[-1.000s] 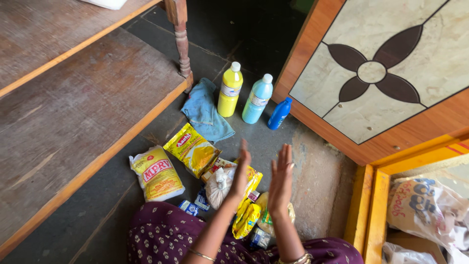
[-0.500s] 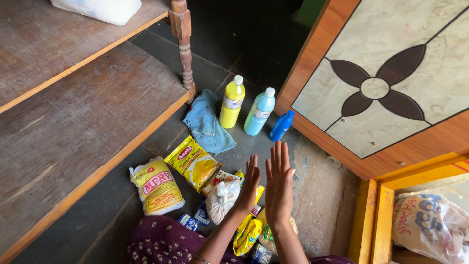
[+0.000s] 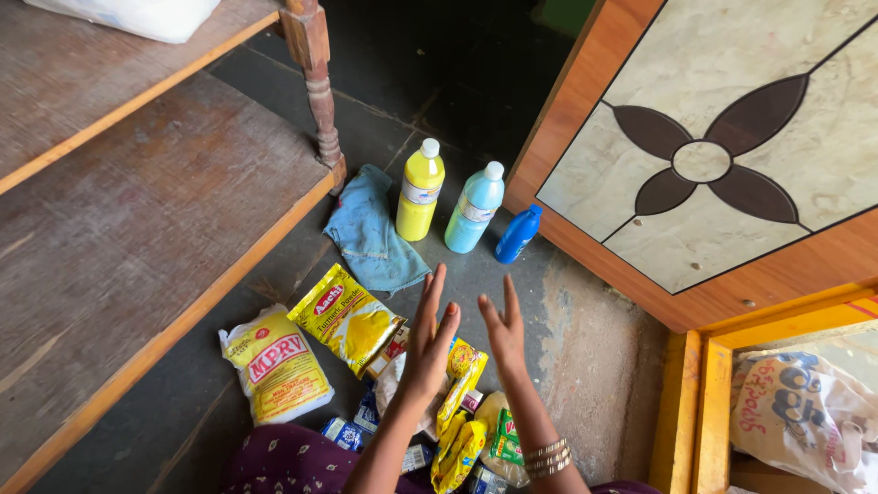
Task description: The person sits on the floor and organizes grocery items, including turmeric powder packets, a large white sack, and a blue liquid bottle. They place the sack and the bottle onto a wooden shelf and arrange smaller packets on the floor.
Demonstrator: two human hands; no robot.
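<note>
My left hand (image 3: 428,340) and my right hand (image 3: 501,335) are raised side by side above a heap of grocery packets, fingers spread, holding nothing. Under them lie a yellow powder pouch (image 3: 348,319), a yellow-and-white bag (image 3: 275,364), small yellow sachets (image 3: 460,407) and a tied white bag, mostly hidden behind my left wrist. Farther off on the dark floor stand a yellow bottle (image 3: 420,189), a light blue bottle (image 3: 475,208) and a small dark blue bottle (image 3: 518,234).
A blue cloth (image 3: 370,235) lies by the leg of a wooden shelf unit (image 3: 137,192) on the left. An open wooden door with a flower panel (image 3: 704,165) is on the right, a printed sack (image 3: 800,407) behind the yellow frame.
My hands have drawn apart after being nearly palm to palm, and the fingers have spread. The view has shifted slightly to the right.
</note>
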